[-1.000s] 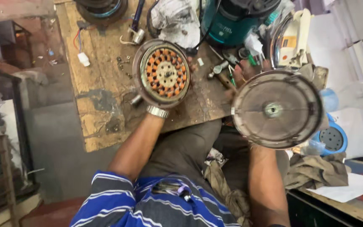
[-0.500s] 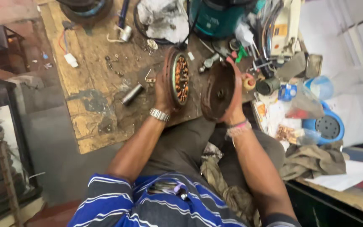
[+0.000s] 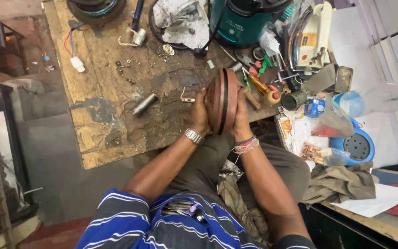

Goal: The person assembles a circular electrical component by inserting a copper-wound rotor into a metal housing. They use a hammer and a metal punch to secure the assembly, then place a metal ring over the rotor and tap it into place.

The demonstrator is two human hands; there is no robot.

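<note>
I hold a round brown fan motor housing (image 3: 223, 99) on edge over the near side of the wooden workbench (image 3: 111, 106). Its two halves are pressed together face to face. My left hand (image 3: 200, 113), with a metal watch at the wrist, presses the left half. On the other side, my right hand (image 3: 242, 115), with coloured thread bands at the wrist, presses the right half. The copper windings inside are hidden.
A short metal cylinder (image 3: 143, 103) and small screws lie left of the housing. Screwdrivers, a teal appliance (image 3: 249, 20), a clothes iron (image 3: 312, 39), a blue disc part (image 3: 358, 147) and rags (image 3: 342, 182) crowd the right. A white plug on wires (image 3: 77, 63) lies far left.
One second ago the halves were apart, one in each hand with the windings showing. I turned them upright and brought them together into one closed housing.
</note>
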